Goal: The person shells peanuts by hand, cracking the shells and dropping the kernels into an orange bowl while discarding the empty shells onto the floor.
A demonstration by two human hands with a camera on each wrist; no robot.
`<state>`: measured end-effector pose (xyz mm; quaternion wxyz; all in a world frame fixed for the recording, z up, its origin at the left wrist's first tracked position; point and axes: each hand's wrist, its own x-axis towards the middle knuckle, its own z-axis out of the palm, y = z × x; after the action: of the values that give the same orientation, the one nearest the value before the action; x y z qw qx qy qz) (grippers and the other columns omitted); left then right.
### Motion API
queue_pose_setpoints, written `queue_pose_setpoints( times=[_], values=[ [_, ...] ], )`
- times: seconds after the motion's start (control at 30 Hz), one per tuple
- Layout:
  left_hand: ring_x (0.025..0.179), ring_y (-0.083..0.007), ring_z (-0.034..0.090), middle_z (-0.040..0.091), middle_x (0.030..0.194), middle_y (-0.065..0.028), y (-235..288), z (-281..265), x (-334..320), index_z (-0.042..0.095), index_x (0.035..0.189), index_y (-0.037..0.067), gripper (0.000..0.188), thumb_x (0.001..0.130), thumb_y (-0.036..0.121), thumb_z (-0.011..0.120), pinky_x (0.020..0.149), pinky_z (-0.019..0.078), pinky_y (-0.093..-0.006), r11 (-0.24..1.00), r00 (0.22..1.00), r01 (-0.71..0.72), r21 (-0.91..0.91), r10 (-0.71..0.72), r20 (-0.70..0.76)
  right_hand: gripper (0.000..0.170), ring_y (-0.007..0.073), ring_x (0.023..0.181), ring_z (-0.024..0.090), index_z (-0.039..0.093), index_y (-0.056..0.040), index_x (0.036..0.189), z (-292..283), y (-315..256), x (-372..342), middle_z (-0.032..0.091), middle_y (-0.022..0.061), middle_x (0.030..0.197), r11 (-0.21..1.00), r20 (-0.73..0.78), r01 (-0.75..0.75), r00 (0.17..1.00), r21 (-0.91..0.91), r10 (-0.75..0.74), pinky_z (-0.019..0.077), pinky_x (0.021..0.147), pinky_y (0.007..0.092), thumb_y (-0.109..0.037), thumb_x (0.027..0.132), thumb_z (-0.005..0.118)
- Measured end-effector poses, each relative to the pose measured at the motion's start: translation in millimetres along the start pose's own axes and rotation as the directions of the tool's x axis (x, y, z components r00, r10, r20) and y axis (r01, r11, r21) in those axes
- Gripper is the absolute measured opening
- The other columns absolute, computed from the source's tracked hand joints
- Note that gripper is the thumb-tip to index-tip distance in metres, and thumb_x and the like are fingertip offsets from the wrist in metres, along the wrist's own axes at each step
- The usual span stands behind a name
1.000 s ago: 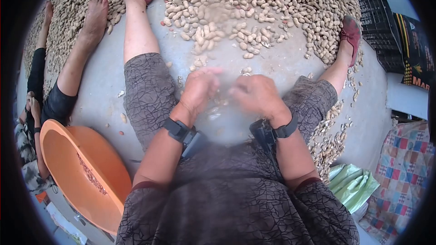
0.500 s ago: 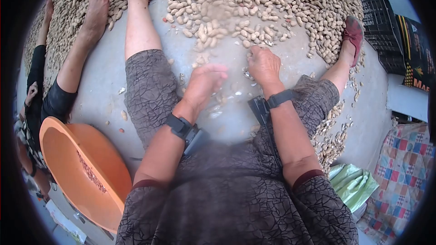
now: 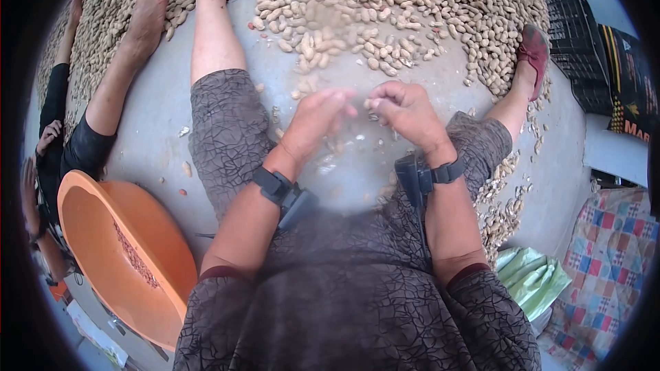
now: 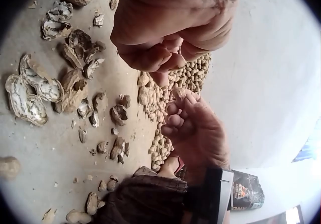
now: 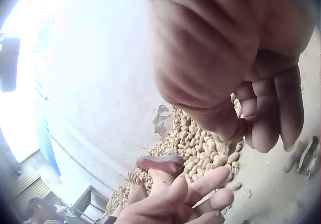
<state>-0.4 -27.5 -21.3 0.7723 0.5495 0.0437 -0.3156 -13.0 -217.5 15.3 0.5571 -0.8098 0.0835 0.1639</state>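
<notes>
A peanut (image 4: 179, 94) in its shell is pinched between the thumb and fingertips of my right hand (image 3: 411, 115); the right wrist view shows part of the same peanut (image 5: 226, 146) at the thumb tip. Just left of it is my left hand (image 3: 317, 122), blurred, its fingers loosely bent and a small gap away. The left wrist view shows this left hand (image 4: 175, 21) from the palm side, its inner palm partly hidden. Beneath both hands, split peanut shells (image 4: 32, 96) lie scattered on the grey floor (image 3: 275, 89).
A large heap of peanuts (image 3: 412, 0) spreads ahead between my feet. To the left stands an orange basin (image 3: 172, 247) with some reddish kernels (image 3: 134, 254) inside. Another person's bare leg (image 3: 127, 62) lies beyond it. More shells (image 3: 505, 213) lie right, near a green sack (image 3: 533, 282) and black crate (image 3: 574, 34).
My right hand first reached forward to the floor near the loose peanuts, then drew back beside the left hand with a peanut in its fingertips. The left hand has shifted slightly forward.
</notes>
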Motion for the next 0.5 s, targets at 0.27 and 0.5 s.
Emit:
queue_pose_setpoints(
  times=[0.27, 0.5],
  values=[
    [0.055, -0.0026, 0.044, 0.060, 0.079, -0.0001, -2.1, -0.5, -3.2, 0.059, 0.097, 0.004, 0.019, 0.089, 0.021, 0.052, 0.048, 0.0371, -0.0161, 0.995, 0.969, 0.096, 0.001, -0.094, 0.230, 0.013, 0.0060, 0.059, 0.056, 0.062, -0.0008, 0.082, 8.2, -15.1, -11.8, 0.064, 0.0025, 0.073, 0.985, 0.110, -0.026, 0.994, 0.170, 0.007, 0.0438, 0.053, 0.0186, -0.013, 0.080, 0.067],
    [0.057, -0.0014, 0.042, 0.060, 0.086, -0.0040, 0.1, 1.7, -8.5, 0.056, 0.098, 0.004, 0.018, 0.087, 0.018, 0.056, 0.048, 0.0329, -0.0159, 0.963, 0.952, 0.140, -0.230, -0.067, 0.299, 0.013, 0.0075, 0.064, 0.059, 0.062, 0.0011, 0.085, 17.0, -21.5, -15.6, 0.063, 0.0031, 0.074, 0.968, 0.038, -0.012, 0.999, 0.251, 0.003, 0.0474, 0.059, 0.0195, -0.009, 0.080, 0.067]
  ],
)
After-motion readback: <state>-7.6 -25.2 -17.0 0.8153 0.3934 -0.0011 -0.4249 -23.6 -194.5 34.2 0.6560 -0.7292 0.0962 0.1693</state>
